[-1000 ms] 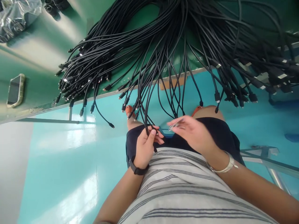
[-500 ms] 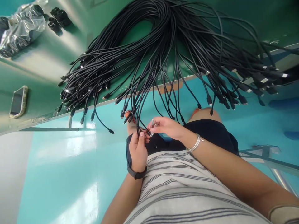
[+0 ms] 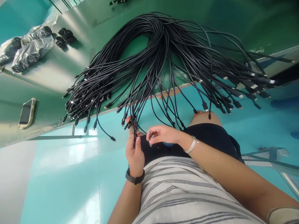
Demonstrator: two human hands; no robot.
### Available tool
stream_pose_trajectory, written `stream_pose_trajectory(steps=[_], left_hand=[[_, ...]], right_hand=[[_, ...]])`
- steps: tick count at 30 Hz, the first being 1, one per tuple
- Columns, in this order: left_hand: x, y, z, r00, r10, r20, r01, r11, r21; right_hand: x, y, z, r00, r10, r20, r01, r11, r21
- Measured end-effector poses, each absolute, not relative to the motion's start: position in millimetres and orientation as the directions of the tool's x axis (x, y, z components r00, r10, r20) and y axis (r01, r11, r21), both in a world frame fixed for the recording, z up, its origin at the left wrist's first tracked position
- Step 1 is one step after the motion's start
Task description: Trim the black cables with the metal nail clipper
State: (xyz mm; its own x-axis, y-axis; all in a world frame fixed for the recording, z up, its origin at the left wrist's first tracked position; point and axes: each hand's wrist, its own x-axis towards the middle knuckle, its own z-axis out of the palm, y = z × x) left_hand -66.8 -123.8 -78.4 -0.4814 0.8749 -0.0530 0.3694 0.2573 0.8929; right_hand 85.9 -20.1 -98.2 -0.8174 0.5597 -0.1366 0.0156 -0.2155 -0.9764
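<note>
Left hand (image 3: pixel 135 155) closed in a loose fist around a thin bunch of black cables (image 3: pixel 149 67), fingers curled, thumb on top, black wristband (image 3: pixel 135 178) on the wrist. Right hand (image 3: pixel 163 134) just beside it, palm down, fingers together and reaching toward the left hand, thumb and fingertips pinching a small silvery piece (image 3: pixel 150 139); too small to tell exactly what it is. Thin bangle (image 3: pixel 191 145) on the right wrist.

Cables run up and away from both hands in one big looped mass on a green workbench (image 3: pixel 58 67), many ends hanging over the bench edge (image 3: pixel 140 103) ahead of the hands. Their black plugs with metal tips (image 3: pixel 123 122) dangle just beyond the left hand, with more out to the right of the right hand.

Both hands are held over the person's dark shorts (image 3: pixel 187 146), with a striped shirt (image 3: pixel 187 189) just below them. A blue item (image 3: pixel 168 144) shows under the right hand, partly hidden. Far ahead and left of the hands on the bench: phone in a tan rugged case (image 3: pixel 27 113), clear plastic bag of black items (image 3: pixel 32 49), small black parts (image 3: pixel 66 35). Teal floor (image 3: pixel 58 165) below the left hand.
</note>
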Motion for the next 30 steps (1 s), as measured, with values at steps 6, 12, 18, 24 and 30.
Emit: stream_pose_trajectory(steps=[6,12,18,24,30], left_hand=[[-80.5,-116.2,-79.1,-0.575,0.816,-0.069,0.348,0.319,0.881],[-95.3,-105.6,-77.6,-0.597,0.788,-0.149,0.261,0.367,0.893],[-98.4,-105.6,-67.9,-0.288,0.877,-0.386,0.03,0.411,0.911],[-76.8,-122.3,-67.7,-0.052,0.894,-0.445,-0.154,0.433,0.888],[-53.0,-127.0,-75.8,-0.172,0.921,-0.351,-0.198,0.317,0.928]], right_hand=[[145.1,-8.3,-74.7,-0.419,0.888,-0.188,0.369,-0.022,-0.929],[201.3,-13.3,-48.3,-0.126,0.984,-0.128,0.606,-0.026,-0.795],[205.5,-5.9,-63.2,-0.071,0.992,-0.108,0.682,-0.031,-0.731],[186.3,-8.2,-91.7,-0.182,0.977,-0.106,0.711,0.056,-0.701],[179.5,-18.0,-100.6,-0.261,0.96,-0.1,0.726,0.127,-0.675]])
